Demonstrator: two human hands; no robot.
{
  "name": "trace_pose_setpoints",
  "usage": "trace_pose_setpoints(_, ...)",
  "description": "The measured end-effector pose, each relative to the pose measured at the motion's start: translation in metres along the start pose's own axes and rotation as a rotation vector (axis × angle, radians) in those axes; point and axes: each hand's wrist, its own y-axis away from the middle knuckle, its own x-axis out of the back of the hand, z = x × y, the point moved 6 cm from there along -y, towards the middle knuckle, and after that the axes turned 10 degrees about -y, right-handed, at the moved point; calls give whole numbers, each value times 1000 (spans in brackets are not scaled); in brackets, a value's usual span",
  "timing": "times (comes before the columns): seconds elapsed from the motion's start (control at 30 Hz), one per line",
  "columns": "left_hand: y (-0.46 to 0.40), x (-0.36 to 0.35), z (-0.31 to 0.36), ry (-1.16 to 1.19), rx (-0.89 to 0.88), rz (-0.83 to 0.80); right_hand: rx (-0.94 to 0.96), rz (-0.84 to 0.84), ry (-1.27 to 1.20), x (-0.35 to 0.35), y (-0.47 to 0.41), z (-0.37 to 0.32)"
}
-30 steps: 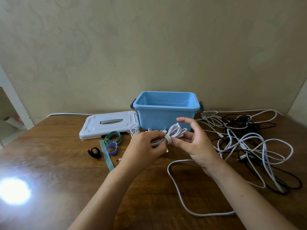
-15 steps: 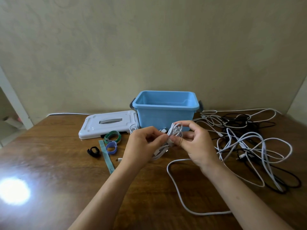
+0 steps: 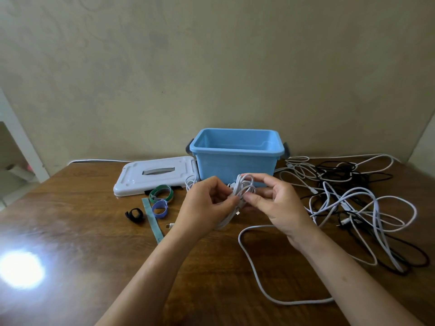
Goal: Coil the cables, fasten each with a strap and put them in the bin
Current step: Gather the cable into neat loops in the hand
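A small coiled white cable (image 3: 243, 187) is held above the table just in front of the blue bin (image 3: 236, 156). My left hand (image 3: 204, 208) grips its lower end and my right hand (image 3: 275, 203) pinches it at the middle with thumb and fingers. Any strap round the coil is hidden by my fingers. Straps lie at the left: a green loop (image 3: 162, 192), a blue-purple loop (image 3: 160, 208), a black one (image 3: 134, 214) and a flat teal strip (image 3: 152, 220). A tangle of white and black cables (image 3: 353, 203) covers the right side.
The bin's white lid (image 3: 155, 175) lies flat to the left of the bin. One loose white cable (image 3: 254, 267) loops across the table under my right forearm. A bright light glare sits at the lower left of the wooden table (image 3: 70, 231).
The coil has turned from lying sideways to a more upright tilt between my hands. The pale strap seen a second ago is now covered by my fingers, and my right fingers have closed in.
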Motion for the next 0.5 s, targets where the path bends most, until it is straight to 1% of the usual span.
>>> trace_pose_setpoints(0.1,1,2,-1,-7,-23,95,-46,-53,-94,-7,0,1)
trace_pose_setpoints(0.17,1,6,-1,50,2,160,-79,-52,-141,-11,0,4)
trace_pose_setpoints(0.2,1,7,-2,105,26,157,-85,-20,-146,-11,0,6)
trace_pose_setpoints(0.27,1,7,-2,179,67,93,-93,45,-122,-9,-2,9)
trace_pose_setpoints(0.33,1,5,-3,158,76,45,-113,60,-103,-7,-2,12)
trace_pose_setpoints(0.5,0,3,-2,87,40,3,-119,81,-62,-4,-2,15)
